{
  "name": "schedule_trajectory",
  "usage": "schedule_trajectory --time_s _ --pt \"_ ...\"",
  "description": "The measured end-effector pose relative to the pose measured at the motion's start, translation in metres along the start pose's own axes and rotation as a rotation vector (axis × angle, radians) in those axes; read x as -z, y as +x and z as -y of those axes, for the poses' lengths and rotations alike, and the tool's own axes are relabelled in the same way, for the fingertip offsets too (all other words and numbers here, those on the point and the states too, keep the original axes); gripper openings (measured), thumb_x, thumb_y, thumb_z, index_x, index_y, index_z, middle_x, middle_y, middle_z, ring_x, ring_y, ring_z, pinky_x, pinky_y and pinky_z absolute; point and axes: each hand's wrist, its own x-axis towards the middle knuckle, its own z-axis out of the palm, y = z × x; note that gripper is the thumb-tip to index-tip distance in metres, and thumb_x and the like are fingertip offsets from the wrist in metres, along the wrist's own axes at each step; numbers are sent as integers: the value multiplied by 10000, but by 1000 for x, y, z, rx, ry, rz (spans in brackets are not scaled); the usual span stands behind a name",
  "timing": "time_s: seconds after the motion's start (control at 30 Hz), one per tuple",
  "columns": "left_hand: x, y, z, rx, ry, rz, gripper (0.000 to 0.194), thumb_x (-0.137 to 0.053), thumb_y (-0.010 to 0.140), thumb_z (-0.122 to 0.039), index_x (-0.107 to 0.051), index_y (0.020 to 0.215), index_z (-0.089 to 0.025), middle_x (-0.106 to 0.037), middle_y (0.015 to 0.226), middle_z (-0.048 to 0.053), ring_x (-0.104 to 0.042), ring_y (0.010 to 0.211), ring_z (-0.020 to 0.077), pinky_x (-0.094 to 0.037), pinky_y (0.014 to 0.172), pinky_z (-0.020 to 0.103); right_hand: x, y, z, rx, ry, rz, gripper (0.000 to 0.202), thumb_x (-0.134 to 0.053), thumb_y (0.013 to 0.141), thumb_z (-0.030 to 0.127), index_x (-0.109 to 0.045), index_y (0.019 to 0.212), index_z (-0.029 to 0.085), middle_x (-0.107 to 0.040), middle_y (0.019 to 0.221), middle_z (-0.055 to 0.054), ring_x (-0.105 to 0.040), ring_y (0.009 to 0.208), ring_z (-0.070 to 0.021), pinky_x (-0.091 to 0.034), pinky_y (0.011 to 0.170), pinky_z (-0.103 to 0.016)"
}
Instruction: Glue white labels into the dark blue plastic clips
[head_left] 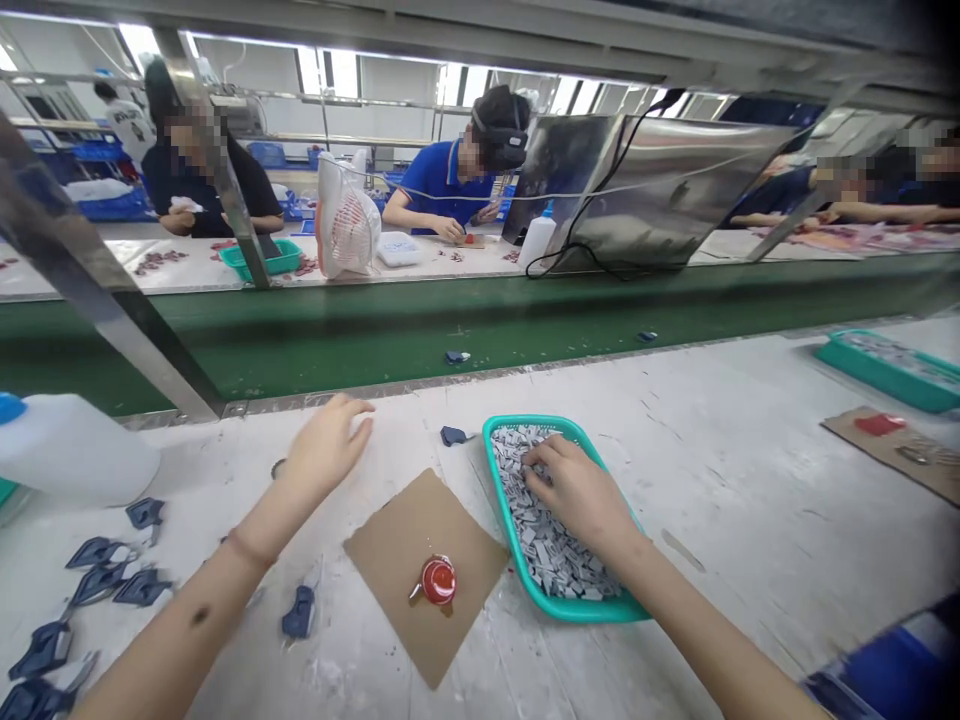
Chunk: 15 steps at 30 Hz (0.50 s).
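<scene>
My right hand (570, 490) dipped into oblong teal plastic basket (559, 608) of small grey pieces (551, 560) on pale bench (720, 450); couldn't tell whether fingers pinched any. Left hand (335, 440) hovered well apart, thumb parted from fingers. Between forearms lay brown cardboard square (409, 635) bearing glossy red blob (439, 580). Dark-blue angular plastic pieces (145, 513) flanked left forearm; white plastic jug (82, 450) stood far left. Slanting metal post (112, 280) partly blocked long green belt (360, 345).
</scene>
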Motion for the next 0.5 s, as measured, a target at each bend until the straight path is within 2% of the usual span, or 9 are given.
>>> schedule_trajectory --time_s 0.07,0.13,0.23,0.37,0.5 --pt "-25 51 -19 -88 -36 32 226 -518 956 -239 -647 1135 -189 -665 1166 62 -648 1024 205 -529 902 374 8 -5 2 -11 69 1 172 -481 856 276 -630 868 192 -656 964 -100 -635 931 -280 -515 773 -382" --pt "-49 95 -36 -133 -56 26 265 -575 947 -280 -612 1186 -171 -633 1234 90 -627 1080 234 -525 924 450 17 -17 6 -38 191 29 205 -468 889 329 -627 900 200 -680 911 -71 -661 851 -231 -537 731 -328" --pt "-77 143 -54 -153 -93 10 346 -603 933 -307 -574 1255 -184 -571 1331 109 -583 1162 274 -498 967 513 28 -42 15 -160 516 139 260 -494 906 417 -633 917 198 -694 823 -52 -668 761 -204 -534 662 -288" --pt "-100 171 -62 -134 -223 70 319 -621 921 -304 -600 1216 -185 -583 1313 103 -585 1156 270 -495 971 511 25 -70 24 -308 759 262 256 -576 869 421 -668 865 183 -698 808 -61 -644 751 -201 -504 665 -287" --pt "-105 180 -58 -6 -454 112 308 -622 921 -304 -604 1202 -178 -594 1290 100 -603 1121 260 -518 938 489 15 -78 27 -372 869 353 233 -623 832 393 -680 835 168 -655 744 -42 -589 690 -168 -464 626 -264"
